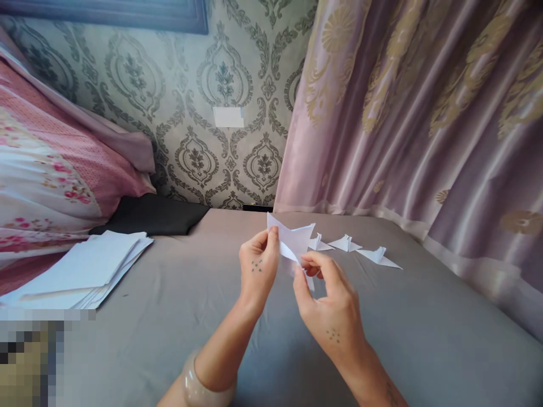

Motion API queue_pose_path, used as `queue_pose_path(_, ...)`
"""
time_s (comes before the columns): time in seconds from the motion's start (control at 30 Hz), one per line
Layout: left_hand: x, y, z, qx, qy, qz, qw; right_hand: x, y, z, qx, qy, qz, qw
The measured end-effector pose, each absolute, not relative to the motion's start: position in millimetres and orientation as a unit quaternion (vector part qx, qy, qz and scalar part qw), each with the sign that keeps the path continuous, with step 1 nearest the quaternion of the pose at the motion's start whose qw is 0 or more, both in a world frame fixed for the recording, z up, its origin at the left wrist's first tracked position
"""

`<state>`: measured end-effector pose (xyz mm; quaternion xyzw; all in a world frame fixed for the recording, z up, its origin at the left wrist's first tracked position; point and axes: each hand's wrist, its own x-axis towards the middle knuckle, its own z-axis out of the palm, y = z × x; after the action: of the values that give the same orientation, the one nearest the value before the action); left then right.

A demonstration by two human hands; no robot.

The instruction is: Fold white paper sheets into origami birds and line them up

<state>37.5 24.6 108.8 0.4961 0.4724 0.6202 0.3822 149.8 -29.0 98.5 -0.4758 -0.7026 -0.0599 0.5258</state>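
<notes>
Nearest to us, a pale glossy bangle (192, 380) circles the left forearm, and the bottom left corner of the view is too pixelated for us to read. Just beyond, we see the left hand (258, 265) and the right hand (333, 297), both with small dark dots on their backs, held up near each other over a grey cloth-covered surface (178, 328). Between them is a folded white paper (299, 238), raised in the air, two sharp corners pointing up with a dip between. The left hand clamps its left edge, thumb laid along the near side, while the right hand pinches the lower part between thumb and fingers, where a flap curves. To the left we find a loose stack of white sheets (91, 260), its edges uneven. Behind the right hand, three small folded paper figures rest in a row: the right figure (379, 256), the middle figure (345, 243) and the left figure (318, 243), which the raised paper partly hides. Farther off, a black flat item (156, 215) lies beside pink flowered fabric (63, 169). At the back we see a lilac curtain (382, 113) and a patterned wall (178, 85) bearing a white plate (229, 117).
</notes>
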Motion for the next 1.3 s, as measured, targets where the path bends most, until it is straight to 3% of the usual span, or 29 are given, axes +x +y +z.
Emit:
queue_pose_path(0.47, 25.1, 37.3, 98.5, 0.549, 0.515, 0.558, 0.349, 154.4, -30.1, 103.5, -0.379, -0.783, -0.016, 0.494)
queue_pose_path(0.77, 26.3, 36.8, 96.5, 0.569, 0.499, 0.55, 0.354, 162.9, -30.2, 108.8, -0.402, -0.803, 0.014, 0.439)
queue_pose_path(1.1, 31.3, 33.5, 102.4, 0.609, 0.339, 0.532, 0.48, 174.5, -32.4, 118.4, -0.395, -0.778, 0.094, 0.48)
queue_pose_path(1.3, 36.1, 29.6, 105.4, 0.538, 0.368, 0.531, 0.542, 173.6, -25.8, 112.2, -0.434, -0.752, 0.146, 0.473)
